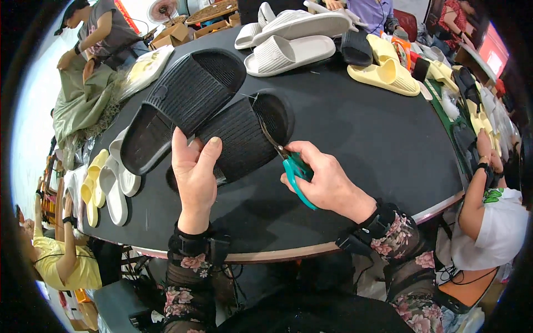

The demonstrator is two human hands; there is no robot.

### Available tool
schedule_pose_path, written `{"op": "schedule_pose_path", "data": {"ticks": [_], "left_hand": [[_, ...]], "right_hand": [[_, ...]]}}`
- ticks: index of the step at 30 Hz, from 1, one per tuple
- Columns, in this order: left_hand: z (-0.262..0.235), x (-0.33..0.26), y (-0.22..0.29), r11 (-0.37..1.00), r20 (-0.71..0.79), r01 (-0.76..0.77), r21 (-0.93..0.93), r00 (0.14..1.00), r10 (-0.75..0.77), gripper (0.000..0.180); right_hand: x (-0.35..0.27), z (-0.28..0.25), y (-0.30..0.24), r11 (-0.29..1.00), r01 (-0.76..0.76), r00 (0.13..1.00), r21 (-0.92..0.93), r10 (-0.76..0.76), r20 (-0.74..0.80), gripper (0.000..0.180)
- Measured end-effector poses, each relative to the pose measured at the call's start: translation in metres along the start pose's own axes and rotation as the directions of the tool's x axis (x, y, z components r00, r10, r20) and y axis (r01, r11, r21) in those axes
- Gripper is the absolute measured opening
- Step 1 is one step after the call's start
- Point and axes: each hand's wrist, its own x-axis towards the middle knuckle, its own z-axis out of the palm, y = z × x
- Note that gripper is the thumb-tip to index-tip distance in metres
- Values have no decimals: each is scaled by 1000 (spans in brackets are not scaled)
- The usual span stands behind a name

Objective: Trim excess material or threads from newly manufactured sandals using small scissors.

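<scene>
My left hand (195, 175) is closed on a pair of black slide slippers, held side by side above the dark table. One black slipper (186, 91) lies to the left and farther away. The other black slipper (239, 136) sits at its right, partly behind my left hand. My right hand (327, 180) grips teal-handled scissors (300, 178), fingers wrapped round the handles. Their narrow blades point up and away, along the open toe edge of the right slipper's strap. A thin pale strand (249, 96) sticks out between the two slippers near the blade tips.
White slippers (291, 55) are stacked at the table's far side, with yellow slippers (386, 75) to their right. More white (114, 191) and yellow slippers (93, 183) line the left edge. The curved table (361, 144) has several people round it, one handling a green sack (83, 102).
</scene>
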Motion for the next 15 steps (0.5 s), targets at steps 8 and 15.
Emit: {"op": "schedule_pose_path", "data": {"ticks": [8, 15], "left_hand": [[1, -1, 2, 994, 6, 80, 75, 997, -81, 55], [5, -3, 0, 997, 86, 41, 65, 995, -47, 57]], "right_hand": [[0, -2, -1, 999, 15, 1000, -45, -16, -25, 45], [0, -2, 1, 999, 4, 999, -43, -5, -40, 44]]}}
